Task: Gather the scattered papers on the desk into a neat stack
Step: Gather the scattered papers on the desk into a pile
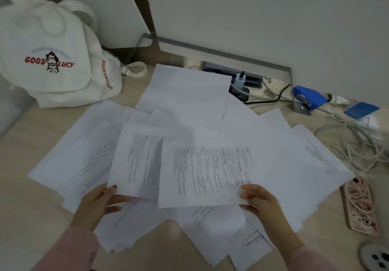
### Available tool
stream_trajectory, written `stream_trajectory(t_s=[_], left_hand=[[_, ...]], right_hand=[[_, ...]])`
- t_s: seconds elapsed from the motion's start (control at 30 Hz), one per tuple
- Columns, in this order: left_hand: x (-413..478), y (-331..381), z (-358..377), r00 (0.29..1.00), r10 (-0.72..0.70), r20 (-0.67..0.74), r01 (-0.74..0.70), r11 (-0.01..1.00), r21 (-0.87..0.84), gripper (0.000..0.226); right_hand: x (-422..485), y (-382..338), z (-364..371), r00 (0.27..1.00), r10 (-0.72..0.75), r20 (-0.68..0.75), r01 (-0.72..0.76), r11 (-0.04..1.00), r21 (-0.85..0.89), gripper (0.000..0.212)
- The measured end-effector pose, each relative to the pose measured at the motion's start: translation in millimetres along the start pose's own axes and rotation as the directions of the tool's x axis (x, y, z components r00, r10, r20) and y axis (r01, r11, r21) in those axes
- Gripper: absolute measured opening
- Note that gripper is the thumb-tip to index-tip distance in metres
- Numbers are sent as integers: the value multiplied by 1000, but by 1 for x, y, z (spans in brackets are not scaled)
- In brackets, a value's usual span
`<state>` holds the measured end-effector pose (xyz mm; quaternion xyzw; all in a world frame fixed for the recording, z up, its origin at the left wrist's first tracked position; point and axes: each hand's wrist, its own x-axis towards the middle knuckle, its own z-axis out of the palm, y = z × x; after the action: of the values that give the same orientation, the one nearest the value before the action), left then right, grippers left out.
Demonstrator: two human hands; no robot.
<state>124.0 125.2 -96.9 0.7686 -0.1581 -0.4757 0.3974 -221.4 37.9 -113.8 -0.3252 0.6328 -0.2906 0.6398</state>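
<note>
Several white printed papers point(185, 100) lie scattered and overlapping across the light wooden desk point(25, 207). My left hand point(101, 203) pinches the lower edge of one printed sheet point(136, 159), lifted above the pile. My right hand point(261, 203) pinches the lower right corner of a second printed sheet point(206, 173), which overlaps the first sheet's right edge. More sheets lie under both hands and spread towards the desk's front edge.
A white backpack point(54, 64) stands at the back left. Behind the papers are a cable box point(237, 76), a blue device point(309, 98) and tangled white cables point(353, 142). A pink phone point(361, 205) lies at the right, a round grommet point(376, 256) near it.
</note>
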Motion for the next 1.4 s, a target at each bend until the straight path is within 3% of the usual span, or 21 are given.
stream_trajectory(t_s=[0.17,0.4,0.5,0.67,0.8,0.9,0.97,1.0,1.03,1.1,1.2,1.3,1.37,1.4], left_hand=[[-11,-24,4,958,-236,162,272,926,-261,19],[-19,-46,1,889,-319,328,402,887,-228,21],[-15,-42,-3,893,-326,311,395,898,-193,34],[-10,-36,-6,905,-274,326,309,949,-60,15],[-9,-33,-5,881,-273,386,265,961,74,24],[-8,-32,-5,859,-288,423,280,956,84,26],[-7,-32,-6,849,-300,435,325,946,17,26],[-6,-31,-6,842,-303,447,349,937,-21,25],[-6,-31,-6,833,-301,464,365,930,-52,25],[-8,-30,-3,809,-293,509,371,927,-57,26],[-15,-31,4,775,-312,550,343,938,49,26],[-11,-29,1,836,-328,440,344,938,45,16],[1,-31,-11,932,-267,245,278,960,-11,12],[8,-33,-19,975,-182,129,180,983,26,9]], right_hand=[[1,4,44,994,-36,104,46,995,-93,40],[13,18,91,985,-64,163,115,939,-324,44],[17,22,95,984,-69,163,130,908,-399,47],[20,15,101,975,-95,203,179,878,-445,47],[20,9,106,958,-156,241,271,770,-578,48],[10,5,109,953,-297,67,267,708,-654,40],[0,6,107,933,-302,-194,161,835,-526,41],[-6,7,106,940,-192,-284,80,929,-362,49],[-13,9,106,953,-19,-302,-24,990,-139,57],[-25,16,114,954,266,-137,-239,953,188,57],[-39,22,135,955,284,87,-297,912,283,27],[-41,14,142,986,163,30,-166,961,219,26],[-40,9,135,982,179,-63,-164,969,186,20],[-38,8,130,974,196,-113,-175,969,176,22]])
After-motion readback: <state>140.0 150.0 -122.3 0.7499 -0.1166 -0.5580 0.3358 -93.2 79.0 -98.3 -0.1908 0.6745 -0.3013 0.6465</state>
